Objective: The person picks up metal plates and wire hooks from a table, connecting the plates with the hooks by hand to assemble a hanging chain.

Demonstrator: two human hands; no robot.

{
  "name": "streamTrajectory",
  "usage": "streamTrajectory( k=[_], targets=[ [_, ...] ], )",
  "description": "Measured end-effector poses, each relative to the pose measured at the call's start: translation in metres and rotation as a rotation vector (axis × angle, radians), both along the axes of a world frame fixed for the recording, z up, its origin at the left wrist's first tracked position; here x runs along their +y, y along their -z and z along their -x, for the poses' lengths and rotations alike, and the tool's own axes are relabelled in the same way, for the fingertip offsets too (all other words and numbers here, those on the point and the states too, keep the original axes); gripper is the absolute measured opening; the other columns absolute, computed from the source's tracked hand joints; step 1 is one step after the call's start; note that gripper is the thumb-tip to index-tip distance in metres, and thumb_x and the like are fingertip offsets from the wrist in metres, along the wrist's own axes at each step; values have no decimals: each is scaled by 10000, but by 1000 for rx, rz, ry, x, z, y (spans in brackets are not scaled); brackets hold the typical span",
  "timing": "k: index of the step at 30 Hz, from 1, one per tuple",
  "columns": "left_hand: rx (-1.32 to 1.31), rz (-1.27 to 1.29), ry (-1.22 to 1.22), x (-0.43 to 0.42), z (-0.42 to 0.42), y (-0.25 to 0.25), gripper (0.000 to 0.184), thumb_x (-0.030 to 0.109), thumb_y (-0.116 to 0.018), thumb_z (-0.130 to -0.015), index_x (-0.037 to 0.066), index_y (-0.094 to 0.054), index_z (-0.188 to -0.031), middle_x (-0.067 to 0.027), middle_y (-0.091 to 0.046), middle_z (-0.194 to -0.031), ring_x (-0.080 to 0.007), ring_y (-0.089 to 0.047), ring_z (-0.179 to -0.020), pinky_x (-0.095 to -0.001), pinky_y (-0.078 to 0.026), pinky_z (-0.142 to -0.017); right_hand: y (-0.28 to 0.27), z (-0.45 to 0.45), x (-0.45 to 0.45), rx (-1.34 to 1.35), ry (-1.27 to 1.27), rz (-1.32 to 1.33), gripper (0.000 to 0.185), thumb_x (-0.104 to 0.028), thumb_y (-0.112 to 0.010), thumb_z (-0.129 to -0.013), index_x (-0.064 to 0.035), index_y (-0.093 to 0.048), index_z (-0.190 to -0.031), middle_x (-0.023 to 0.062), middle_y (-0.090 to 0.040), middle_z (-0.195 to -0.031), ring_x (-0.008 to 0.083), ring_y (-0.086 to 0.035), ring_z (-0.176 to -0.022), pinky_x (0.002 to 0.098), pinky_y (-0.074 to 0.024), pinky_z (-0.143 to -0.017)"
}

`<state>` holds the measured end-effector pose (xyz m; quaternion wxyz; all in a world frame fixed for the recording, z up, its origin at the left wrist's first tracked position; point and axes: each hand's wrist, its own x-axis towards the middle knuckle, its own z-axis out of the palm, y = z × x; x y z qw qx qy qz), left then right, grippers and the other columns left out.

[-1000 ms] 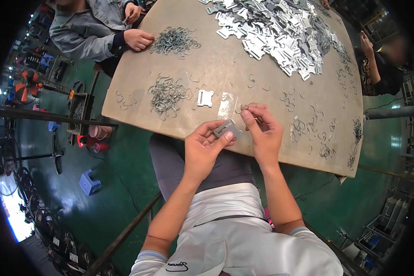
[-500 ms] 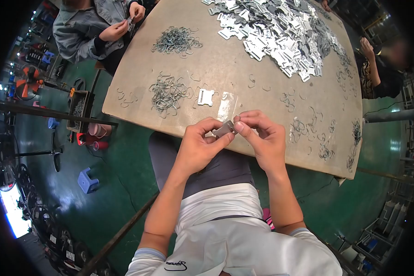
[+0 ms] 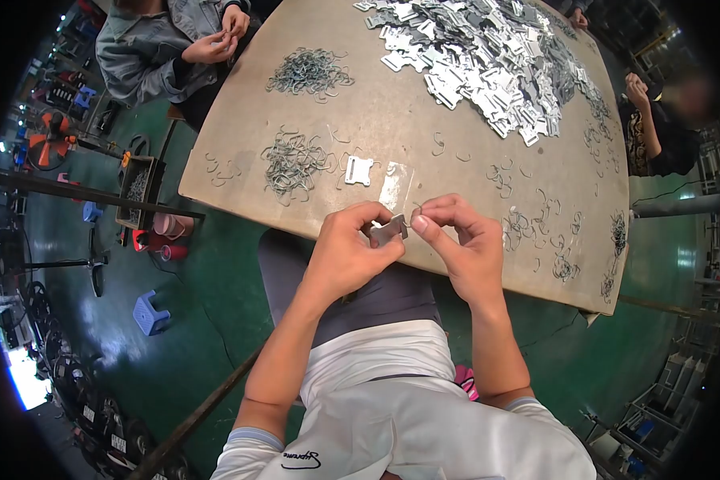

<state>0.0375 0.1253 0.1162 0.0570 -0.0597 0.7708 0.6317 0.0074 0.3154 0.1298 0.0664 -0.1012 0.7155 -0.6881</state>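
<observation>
Near the table's front edge, my left hand [image 3: 348, 250] pinches a small metal plate [image 3: 389, 231], which is tilted between thumb and fingers. Close to its right side, my right hand [image 3: 464, 244] pinches a thin wire hook [image 3: 415, 213], mostly hidden by the fingertips. Another flat silver plate [image 3: 358, 170] lies on the table, next to a clear plastic strip [image 3: 394, 186]. Left of that plate is a tangled pile of wire hooks [image 3: 294, 164].
A large heap of silver plates [image 3: 488, 64] covers the table's [image 3: 240, 152] far side. More hooks [image 3: 308, 72] lie at the back left, others at the right. Co-workers' hands [image 3: 216, 44] show at upper left and right. A blue stool [image 3: 150, 314] stands on the floor.
My right hand has come down and inward to the held plate, which has turned more edge-on. The left co-worker's hand has left the hook pile and joined the other hand.
</observation>
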Motion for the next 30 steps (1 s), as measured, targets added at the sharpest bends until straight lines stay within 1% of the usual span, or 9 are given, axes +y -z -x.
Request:
streamTrajectory(
  k=[3, 6, 9, 12, 15, 18, 21, 24, 30],
  targets=[
    [-19, -2, 69, -2, 3, 4, 145, 62, -752, -869, -33, -662, -930, -23, -681, -822, -66, -616, -725, -228, -535, -604, -1, 1, -1, 2, -4, -18, 114, -67, -792, -920, 33, -786, -975, 84, -740, -994, 145, -673, -932, 292, -505, -846],
    [-28, -33, 12, 1, 3, 3, 203, 132, -768, -811, -26, -659, -877, -55, -649, -700, -108, -580, -657, -290, -484, -617, -1, 1, -3, 23, -18, -28, 114, -59, -794, -913, 31, -789, -982, 94, -743, -1016, 159, -682, -960, 304, -512, -882],
    [-10, -149, -48, 3, 3, 11, 198, 135, -773, -841, -26, -669, -890, -51, -637, -687, -83, -568, -639, -277, -466, -595, 1, 3, -4, 47, -36, -29, 121, -56, -796, -908, 31, -792, -992, 106, -742, -1041, 173, -687, -989, 314, -516, -913],
    [-133, -172, -45, 5, 4, -3, 201, 142, -781, -871, -31, -686, -909, -48, -632, -681, -58, -542, -616, -268, -445, -573, 2, 4, -4, 46, -39, -32, 127, -55, -795, -909, 32, -793, -1002, 114, -740, -1051, 183, -686, -1006, 318, -517, -922],
    [-59, -105, 0, 1, 4, 8, 212, 144, -793, -882, -42, -699, -920, -39, -622, -675, -42, -521, -604, -273, -444, -563, 3, 4, -5, 28, -29, -23, 130, -56, -795, -912, 32, -794, -1006, 116, -737, -1046, 189, -685, -1009, 318, -516, -923],
    [7, 7, 30, 0, 5, 5, 212, 135, -801, -875, -52, -712, -917, -45, -621, -670, -60, -519, -598, -282, -451, -564, 2, 5, -4, 19, -26, -27, 126, -56, -794, -913, 31, -795, -1004, 116, -735, -1038, 189, -682, -1003, 317, -516, -919],
    [56, 29, 25, 2, 5, 4, 207, 126, -805, -867, -56, -725, -925, -61, -634, -683, -87, -552, -602, -292, -466, -574, 3, 5, -4, 23, -19, -29, 119, -54, -793, -912, 29, -796, -997, 114, -733, -1033, 185, -678, -992, 316, -516, -910],
    [80, 98, 41, 2, 6, 0, 198, 118, -801, -860, -53, -740, -939, -93, -659, -709, -136, -594, -605, -306, -483, -588, 5, 6, -3, 35, -1, -32, 113, -51, -792, -912, 28, -797, -991, 112, -733, -1028, 184, -677, -985, 314, -515, -903],
    [79, 153, 52, 1, 7, -2, 185, 108, -791, -848, -52, -742, -927, -138, -684, -755, -202, -637, -612, -333, -504, -607, 4, 5, -3, 30, -2, -32, 109, -50, -794, -910, 32, -795, -983, 111, -729, -1013, 185, -676, -980, 312, -515, -894]
  ],
)
